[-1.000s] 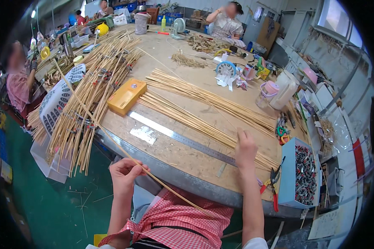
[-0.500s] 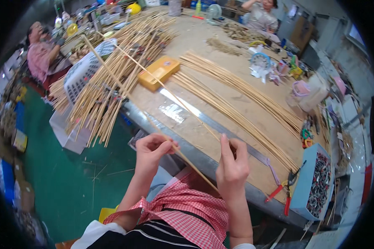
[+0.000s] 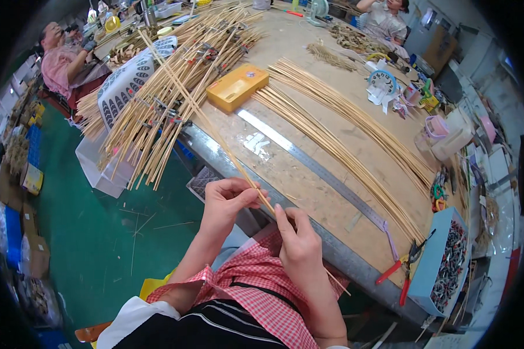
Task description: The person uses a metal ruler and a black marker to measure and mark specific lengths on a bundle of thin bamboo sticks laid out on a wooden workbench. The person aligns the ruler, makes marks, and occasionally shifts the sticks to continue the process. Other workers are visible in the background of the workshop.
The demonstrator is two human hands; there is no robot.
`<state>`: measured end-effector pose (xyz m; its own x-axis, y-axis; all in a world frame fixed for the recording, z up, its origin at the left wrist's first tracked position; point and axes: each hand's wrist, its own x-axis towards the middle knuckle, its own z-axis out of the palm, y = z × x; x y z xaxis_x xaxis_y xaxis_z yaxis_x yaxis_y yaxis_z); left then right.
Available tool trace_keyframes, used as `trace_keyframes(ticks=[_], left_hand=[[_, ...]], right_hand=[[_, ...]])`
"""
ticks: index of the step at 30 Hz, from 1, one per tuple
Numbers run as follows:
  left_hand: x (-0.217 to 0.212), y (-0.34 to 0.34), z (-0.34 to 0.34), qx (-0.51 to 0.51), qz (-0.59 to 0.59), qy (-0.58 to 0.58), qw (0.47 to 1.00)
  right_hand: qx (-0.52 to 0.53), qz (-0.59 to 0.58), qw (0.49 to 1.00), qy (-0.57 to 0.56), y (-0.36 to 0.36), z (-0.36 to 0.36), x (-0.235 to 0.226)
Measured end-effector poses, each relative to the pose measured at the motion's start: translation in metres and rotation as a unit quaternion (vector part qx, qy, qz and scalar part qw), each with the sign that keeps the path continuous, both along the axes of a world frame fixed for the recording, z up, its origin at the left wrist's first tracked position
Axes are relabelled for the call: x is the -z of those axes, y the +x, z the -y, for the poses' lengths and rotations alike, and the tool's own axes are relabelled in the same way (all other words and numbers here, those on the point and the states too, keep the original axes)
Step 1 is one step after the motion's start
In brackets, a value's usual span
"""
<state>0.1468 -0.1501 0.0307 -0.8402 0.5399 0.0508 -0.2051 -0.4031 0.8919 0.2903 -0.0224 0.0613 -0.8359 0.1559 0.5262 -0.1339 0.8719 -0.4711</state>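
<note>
Two thin bamboo strips (image 3: 218, 138) lie close together, slanting from the far left down to my hands at the table's near edge. My left hand (image 3: 227, 203) pinches them between thumb and fingertips. Just to its right, my right hand (image 3: 300, 238) is closed on them with the thumb on top. A strip end sticks out below my right wrist. Past my hands, a steel ruler (image 3: 314, 166) lies along the table beside two bundles of loose bamboo strips (image 3: 343, 168). A yellow box (image 3: 237, 87) stands at the ruler's far end.
At the left, a big pile of clipped strips (image 3: 174, 99) overhangs the table by a white basket (image 3: 131, 78). Red-handled pliers (image 3: 406, 270) and a blue box of small clips (image 3: 434, 279) are at the right. Two other people sit at the table's far side and left.
My right hand has moved left, close to my left hand. The two strips, apart before, now lie together. The view has shifted slightly.
</note>
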Motion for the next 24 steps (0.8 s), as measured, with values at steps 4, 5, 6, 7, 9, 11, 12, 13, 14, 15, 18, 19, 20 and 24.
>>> trace_keyframes(ticks=[4, 5, 6, 7, 9, 11, 12, 13, 14, 15, 18, 19, 20, 24], left_hand=[[-0.003, 0.000, 0.001, 0.025, -0.008, -0.005, 1.000], [-0.005, 0.000, 0.001, 0.029, -0.019, -0.006, 0.999], [-0.007, -0.001, 0.001, 0.033, -0.031, -0.007, 0.999], [-0.009, -0.002, 0.001, 0.036, -0.033, -0.010, 0.999], [-0.012, -0.003, 0.003, 0.039, -0.039, -0.018, 0.998], [-0.015, -0.004, 0.004, 0.058, -0.049, -0.022, 0.997], [-0.016, -0.004, 0.006, 0.066, -0.054, -0.025, 0.996], [-0.016, -0.005, 0.007, 0.075, -0.054, -0.018, 0.996], [-0.014, -0.007, 0.009, 0.085, -0.053, -0.012, 0.995], [-0.014, -0.008, 0.010, 0.094, -0.053, -0.006, 0.994], [-0.024, -0.005, 0.007, 0.085, -0.069, -0.022, 0.994], [-0.028, -0.003, 0.006, 0.079, -0.078, -0.023, 0.994], [-0.033, -0.003, 0.003, 0.079, -0.087, -0.020, 0.993], [-0.050, -0.007, -0.013, 0.092, -0.110, 0.022, 0.989]], right_hand=[[0.003, 0.039, 0.999, -0.001, 0.005, -0.007, -0.002], [0.007, 0.052, 0.999, 0.010, 0.006, -0.009, -0.002], [0.005, 0.041, 0.999, -0.024, 0.005, -0.010, 0.000], [0.001, 0.029, 0.998, -0.058, 0.005, -0.011, 0.002], [-0.011, 0.029, 0.993, -0.115, 0.007, -0.012, 0.002], [-0.030, 0.045, 0.986, -0.155, 0.008, -0.011, -0.007], [-0.035, 0.057, 0.981, -0.181, 0.009, -0.009, -0.010], [-0.037, 0.068, 0.976, -0.205, 0.010, -0.009, -0.014], [-0.039, 0.079, 0.970, -0.228, 0.010, -0.008, -0.015], [-0.055, 0.077, 0.969, -0.229, 0.009, -0.008, -0.012], [-0.060, 0.101, 0.957, -0.264, 0.011, -0.007, -0.012], [-0.068, 0.089, 0.959, -0.259, 0.011, -0.008, -0.013], [-0.074, 0.079, 0.961, -0.256, 0.009, -0.010, -0.015], [-0.077, 0.037, 0.958, -0.273, 0.000, -0.028, -0.022]])
